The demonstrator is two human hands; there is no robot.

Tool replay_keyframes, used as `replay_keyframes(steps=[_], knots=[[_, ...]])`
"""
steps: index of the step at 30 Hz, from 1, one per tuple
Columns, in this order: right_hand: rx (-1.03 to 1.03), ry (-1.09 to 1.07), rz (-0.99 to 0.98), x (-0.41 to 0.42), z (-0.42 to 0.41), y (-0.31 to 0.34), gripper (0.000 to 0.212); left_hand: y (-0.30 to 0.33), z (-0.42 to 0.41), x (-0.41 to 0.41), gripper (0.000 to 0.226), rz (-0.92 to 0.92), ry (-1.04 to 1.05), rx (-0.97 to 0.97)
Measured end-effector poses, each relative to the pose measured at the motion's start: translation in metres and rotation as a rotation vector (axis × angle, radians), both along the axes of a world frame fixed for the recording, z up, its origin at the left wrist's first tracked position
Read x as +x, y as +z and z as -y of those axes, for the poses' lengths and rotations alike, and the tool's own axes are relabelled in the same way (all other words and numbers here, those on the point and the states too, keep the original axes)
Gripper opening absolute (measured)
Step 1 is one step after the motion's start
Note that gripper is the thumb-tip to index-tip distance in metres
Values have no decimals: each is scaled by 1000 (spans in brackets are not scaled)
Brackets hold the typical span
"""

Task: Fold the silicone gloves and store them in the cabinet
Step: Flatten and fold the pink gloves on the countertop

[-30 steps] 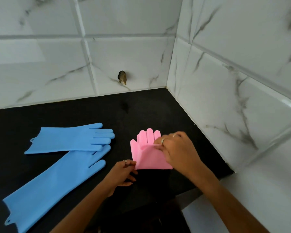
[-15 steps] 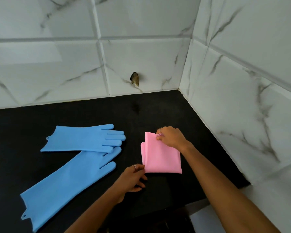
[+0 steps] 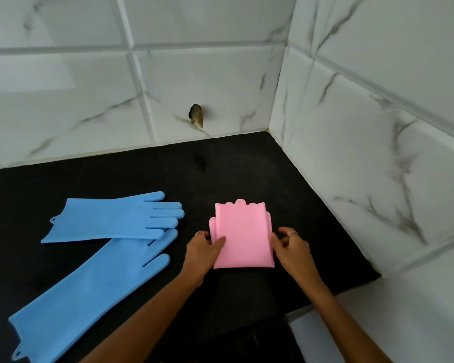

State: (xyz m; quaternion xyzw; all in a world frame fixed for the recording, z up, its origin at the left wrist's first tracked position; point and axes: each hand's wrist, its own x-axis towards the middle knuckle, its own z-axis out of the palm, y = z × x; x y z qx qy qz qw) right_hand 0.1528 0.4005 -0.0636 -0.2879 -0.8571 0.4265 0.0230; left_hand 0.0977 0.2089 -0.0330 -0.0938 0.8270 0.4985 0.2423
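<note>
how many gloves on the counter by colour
blue gloves: 2, one at the back and one nearer, both flat and unfolded
pink glove bundle: 1, folded, held by the left hand and right hand; layers inside cannot be counted
total: 3

A folded pink silicone glove [image 3: 243, 237] is seen lying flat on the black countertop [image 3: 142, 174], near the tiled corner. It is doubled into a compact, roughly rectangular packet; a scalloped edge shows along its far side, and an under layer juts out slightly at both sides. Well apart to its left, two blue silicone gloves are laid out flat and unfolded. The far blue glove [image 3: 110, 220] is stretched crosswise, cuff to the left, fingers pointing right. The near blue glove [image 3: 84, 292] is set diagonally, its cuff toward the near left edge, its fingertips tucked partly beneath the far one.
</note>
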Motion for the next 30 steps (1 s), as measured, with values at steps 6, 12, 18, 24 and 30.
replay_keyframes(steps=[6,12,18,24,30], knots=[[-373,-143,54,-8,12,5,58,-2,-7,-19,46,101,-24,15],[-373,-146,15,12,-28,15,53,-4,-42,-6,32,207,-100,136],[-259,-201,-36,36,-86,22,47,-3,-98,23,29,317,-167,302],[-193,-199,-25,46,-109,19,43,-10,-118,32,25,306,-193,278],[155,-224,-44,47,-93,10,38,-8,-79,28,47,181,-261,129]])
